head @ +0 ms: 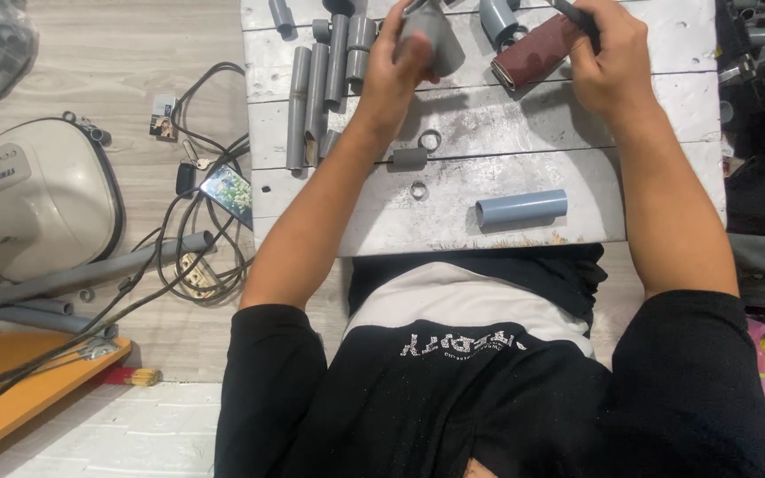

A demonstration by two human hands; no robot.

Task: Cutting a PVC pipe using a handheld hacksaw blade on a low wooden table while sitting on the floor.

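Left hand (397, 75): closed around a grey pipe fitting (433, 40), held above the far end of the white plank table (648, 115). Right hand (610, 55): gripping a dark-handled tool, tip out of sight, beside a reddish-brown sandpaper roll (533, 51).

Laid out: cut grey tubes (316, 84), matte and cylindrical; thin rings (430, 140); one smooth blue-grey pipe length (521, 209). Work seems midway, many pieces untouched.

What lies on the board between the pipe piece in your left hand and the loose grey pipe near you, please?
In the head view, a short grey coupling and two small rings lie there.
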